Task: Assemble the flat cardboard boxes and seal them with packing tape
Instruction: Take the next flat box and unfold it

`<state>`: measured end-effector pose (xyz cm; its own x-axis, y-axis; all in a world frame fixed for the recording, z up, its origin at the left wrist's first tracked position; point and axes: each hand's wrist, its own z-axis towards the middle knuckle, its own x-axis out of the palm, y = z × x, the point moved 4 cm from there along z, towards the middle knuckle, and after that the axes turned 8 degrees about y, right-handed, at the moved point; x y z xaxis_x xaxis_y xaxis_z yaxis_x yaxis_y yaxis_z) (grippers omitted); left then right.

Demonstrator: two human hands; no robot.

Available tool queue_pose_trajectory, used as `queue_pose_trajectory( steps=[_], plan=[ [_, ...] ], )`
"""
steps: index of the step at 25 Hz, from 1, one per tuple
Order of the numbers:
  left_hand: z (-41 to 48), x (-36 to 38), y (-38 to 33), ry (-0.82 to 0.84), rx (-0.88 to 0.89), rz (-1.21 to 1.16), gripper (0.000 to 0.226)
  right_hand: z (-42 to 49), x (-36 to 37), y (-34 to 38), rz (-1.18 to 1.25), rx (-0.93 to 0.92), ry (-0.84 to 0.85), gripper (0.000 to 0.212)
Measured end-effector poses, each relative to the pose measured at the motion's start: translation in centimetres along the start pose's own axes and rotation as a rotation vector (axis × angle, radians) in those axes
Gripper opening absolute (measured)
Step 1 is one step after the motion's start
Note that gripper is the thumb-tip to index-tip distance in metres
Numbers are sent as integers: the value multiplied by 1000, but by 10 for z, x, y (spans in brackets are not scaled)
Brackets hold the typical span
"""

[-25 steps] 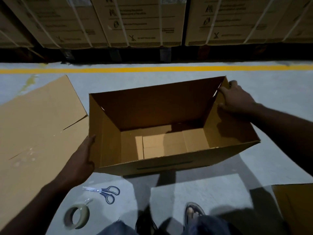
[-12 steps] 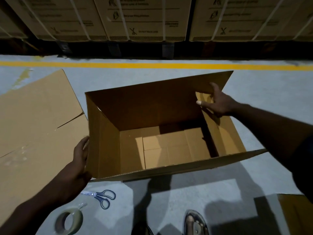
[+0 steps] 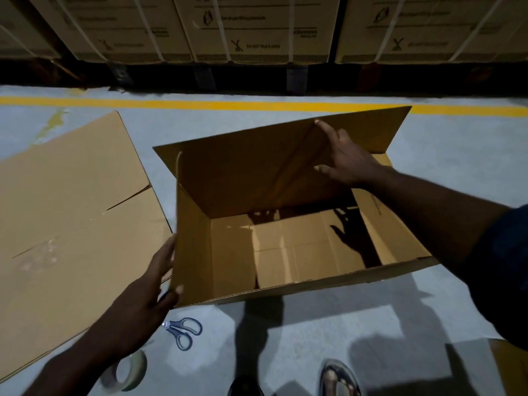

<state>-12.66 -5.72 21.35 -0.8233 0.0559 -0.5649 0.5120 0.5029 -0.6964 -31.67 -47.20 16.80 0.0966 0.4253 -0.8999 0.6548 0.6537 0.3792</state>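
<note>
**Warehouse floor [image 3: 457, 155], open box [image 3: 285, 247]**

Left of the box lies flat cardboard [image 3: 71, 210]; the left hand [image 3: 143, 298] presses straight fingers against its left wall; the right hand [image 3: 345, 164], fingers spread, pushes the far flap [image 3: 243, 172]. Board seems light, stiff, crease-prone: grip flaps by their edges

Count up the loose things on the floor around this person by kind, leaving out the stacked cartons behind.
Open cardboard box: 1
Flat cardboard sheet: 1
Cardboard piece, cut off at the lower right edge: 1
Scissors: 1
Tape roll: 1
Total: 5
</note>
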Motion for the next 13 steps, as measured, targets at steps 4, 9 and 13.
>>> queue_pose_trajectory(
  steps=[4, 9, 13],
  plan=[
    [10, 11, -26, 80, 60, 110, 49, -12, 17, -16, 143, 32, -25, 104],
    [36, 8, -24, 261, 61, 397, 91, -27, 12, -43, 164, 99, 5, 105],
    [58, 23, -40, 582, -50, 431, 88, -35, 9, -53, 200, 162, 66, 109]
  ],
)
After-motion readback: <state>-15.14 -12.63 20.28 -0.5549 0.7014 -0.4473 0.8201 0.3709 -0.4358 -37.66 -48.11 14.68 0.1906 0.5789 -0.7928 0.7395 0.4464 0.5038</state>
